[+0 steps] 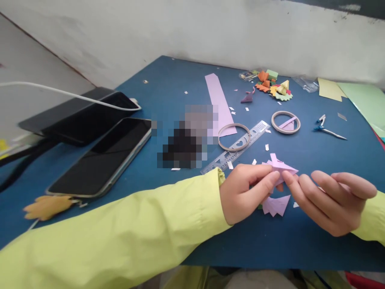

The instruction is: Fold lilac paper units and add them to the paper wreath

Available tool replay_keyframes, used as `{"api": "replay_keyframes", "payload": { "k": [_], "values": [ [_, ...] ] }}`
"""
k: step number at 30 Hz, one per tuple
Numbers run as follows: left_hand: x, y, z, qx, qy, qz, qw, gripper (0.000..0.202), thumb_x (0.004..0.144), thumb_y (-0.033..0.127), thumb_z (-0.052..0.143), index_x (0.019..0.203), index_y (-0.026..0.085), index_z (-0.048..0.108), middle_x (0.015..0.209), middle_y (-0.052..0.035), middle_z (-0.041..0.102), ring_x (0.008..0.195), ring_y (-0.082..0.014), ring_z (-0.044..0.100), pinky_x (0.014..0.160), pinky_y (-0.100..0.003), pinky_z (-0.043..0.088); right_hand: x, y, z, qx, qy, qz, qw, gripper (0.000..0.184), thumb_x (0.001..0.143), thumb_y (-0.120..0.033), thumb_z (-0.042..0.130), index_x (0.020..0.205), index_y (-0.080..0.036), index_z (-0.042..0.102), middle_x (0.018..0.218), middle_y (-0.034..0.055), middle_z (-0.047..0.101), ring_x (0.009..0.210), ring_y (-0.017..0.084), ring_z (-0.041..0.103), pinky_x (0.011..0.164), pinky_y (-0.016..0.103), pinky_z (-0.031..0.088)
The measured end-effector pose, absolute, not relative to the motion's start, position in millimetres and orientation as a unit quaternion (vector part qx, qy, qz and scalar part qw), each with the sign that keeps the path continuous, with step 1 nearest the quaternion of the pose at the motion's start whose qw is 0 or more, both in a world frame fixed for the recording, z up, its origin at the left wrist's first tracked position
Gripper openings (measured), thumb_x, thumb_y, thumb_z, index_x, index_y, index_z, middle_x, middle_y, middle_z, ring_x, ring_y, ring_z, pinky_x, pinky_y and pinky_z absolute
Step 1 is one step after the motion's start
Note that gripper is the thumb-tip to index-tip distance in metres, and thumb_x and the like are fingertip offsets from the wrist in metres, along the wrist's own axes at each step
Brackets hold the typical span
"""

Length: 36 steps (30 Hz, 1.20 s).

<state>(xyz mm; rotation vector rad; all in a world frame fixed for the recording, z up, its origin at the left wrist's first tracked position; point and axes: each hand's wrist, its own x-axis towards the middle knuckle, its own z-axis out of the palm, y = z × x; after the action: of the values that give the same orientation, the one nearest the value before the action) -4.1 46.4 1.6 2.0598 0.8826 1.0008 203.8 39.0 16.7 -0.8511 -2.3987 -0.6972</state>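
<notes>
My left hand (246,190) and my right hand (329,198) meet over the near edge of the blue table (168,84). Both pinch a small folded lilac paper piece (281,165) between thumb and fingertips. The other fingers of my right hand are spread. A second lilac folded piece (275,205) with a jagged edge lies on the table just under my hands. Both arms wear yellow-green sleeves.
A clear stencil ruler (240,146), two thin rings (234,136) (285,121), a long lilac paper strip (219,100), small blue scissors (327,129) and coloured paper shapes (275,86) lie beyond my hands. Two phones (102,160) sit at left, paper sheets (361,98) at far right.
</notes>
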Motion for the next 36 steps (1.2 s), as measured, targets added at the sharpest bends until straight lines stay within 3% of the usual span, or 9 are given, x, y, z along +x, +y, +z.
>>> {"api": "replay_keyframes", "payload": {
  "k": [3, 6, 10, 15, 17, 20, 22, 30, 36],
  "values": [
    [-6, 45, -1, 0.809, 0.339, 0.397, 0.269, 0.027, 0.098, 0.014, 0.038, 0.081, 0.015, 0.059, 0.052, 0.0055, 0.053, 0.047, -0.0072, 0.053, 0.045, -0.016, 0.041, 200, 35, 18, -0.230, -0.913, -0.164, 0.295, 0.018, 0.091, -0.024, 0.059, 0.109, -0.023, 0.059, 0.089, -0.0017, 0.072, 0.072, 0.014, 0.064, 0.068, 0.035, 0.038],
    [-7, 44, -7, 0.829, 0.335, 0.417, 0.166, 0.023, 0.098, 0.016, 0.041, 0.083, 0.014, 0.060, 0.055, 0.0033, 0.056, 0.048, -0.0099, 0.055, 0.047, -0.020, 0.040, 193, 32, 25, -0.422, -0.827, 0.139, 0.345, 0.008, 0.093, -0.030, 0.055, 0.098, -0.023, 0.054, 0.084, -0.0001, 0.065, 0.076, 0.014, 0.061, 0.071, 0.032, 0.045],
    [-8, 44, -13, 0.857, 0.296, 0.419, 0.038, 0.025, 0.098, 0.018, 0.045, 0.080, 0.013, 0.060, 0.056, -0.0011, 0.061, 0.050, -0.0143, 0.056, 0.049, -0.027, 0.038, 184, 23, 28, -0.490, -0.712, 0.413, 0.287, 0.018, 0.093, -0.044, 0.056, 0.091, -0.026, 0.056, 0.084, -0.0023, 0.063, 0.077, 0.012, 0.060, 0.065, 0.022, 0.049],
    [-15, 47, -6, 0.890, 0.255, 0.377, -0.020, 0.029, 0.098, 0.017, 0.045, 0.074, 0.012, 0.060, 0.058, -0.0029, 0.062, 0.050, -0.0132, 0.053, 0.049, -0.028, 0.039, 177, 25, 17, -0.439, -0.542, 0.627, 0.348, 0.039, 0.083, -0.045, 0.069, 0.114, -0.025, 0.055, 0.099, 0.0035, 0.068, 0.086, 0.015, 0.066, 0.071, 0.023, 0.057],
    [-17, 48, -4, 0.896, 0.247, 0.367, -0.031, 0.029, 0.099, 0.017, 0.044, 0.077, 0.012, 0.061, 0.060, -0.0028, 0.062, 0.051, -0.0128, 0.052, 0.049, -0.027, 0.038, 176, 27, 15, -0.422, -0.504, 0.661, 0.362, 0.041, 0.082, -0.043, 0.071, 0.117, -0.026, 0.058, 0.100, 0.0033, 0.069, 0.086, 0.014, 0.068, 0.071, 0.022, 0.057],
    [-18, 49, -5, 0.913, 0.215, 0.344, -0.044, 0.030, 0.098, 0.019, 0.046, 0.072, 0.014, 0.060, 0.055, 0.0003, 0.057, 0.048, -0.0128, 0.049, 0.047, -0.029, 0.034, 176, 27, 20, -0.425, -0.546, 0.623, 0.366, 0.012, 0.082, -0.036, 0.071, 0.086, -0.025, 0.069, 0.093, 0.0012, 0.068, 0.086, 0.014, 0.066, 0.073, 0.021, 0.055],
    [-17, 49, -9, 0.927, 0.188, 0.322, -0.045, 0.038, 0.099, 0.026, 0.048, 0.063, 0.016, 0.056, 0.050, 0.0023, 0.050, 0.046, -0.0129, 0.046, 0.045, -0.031, 0.030, 179, 26, 24, -0.441, -0.589, 0.568, 0.369, 0.014, 0.083, -0.032, 0.070, 0.073, -0.023, 0.067, 0.091, 0.0005, 0.066, 0.086, 0.013, 0.064, 0.075, 0.020, 0.053],
    [-16, 60, -10, 0.968, 0.112, 0.226, 0.004, 0.042, 0.095, 0.050, 0.045, 0.078, 0.015, 0.060, 0.069, -0.0040, 0.054, 0.059, -0.0189, 0.047, 0.050, -0.033, 0.032, 192, 22, 25, -0.426, -0.559, 0.654, 0.280, 0.018, 0.089, -0.037, 0.062, 0.084, -0.021, 0.056, 0.057, -0.0039, 0.061, 0.049, 0.008, 0.053, 0.049, 0.018, 0.046],
    [-17, 68, -8, 0.970, 0.142, 0.195, 0.021, 0.028, 0.092, 0.036, 0.050, 0.081, 0.013, 0.061, 0.079, -0.0073, 0.062, 0.074, -0.0221, 0.054, 0.067, -0.037, 0.040, 198, 21, 25, -0.446, -0.555, 0.658, 0.246, 0.013, 0.091, -0.029, 0.055, 0.093, -0.022, 0.044, 0.053, -0.0075, 0.050, 0.046, 0.008, 0.045, 0.044, 0.017, 0.036]
  ]
}}
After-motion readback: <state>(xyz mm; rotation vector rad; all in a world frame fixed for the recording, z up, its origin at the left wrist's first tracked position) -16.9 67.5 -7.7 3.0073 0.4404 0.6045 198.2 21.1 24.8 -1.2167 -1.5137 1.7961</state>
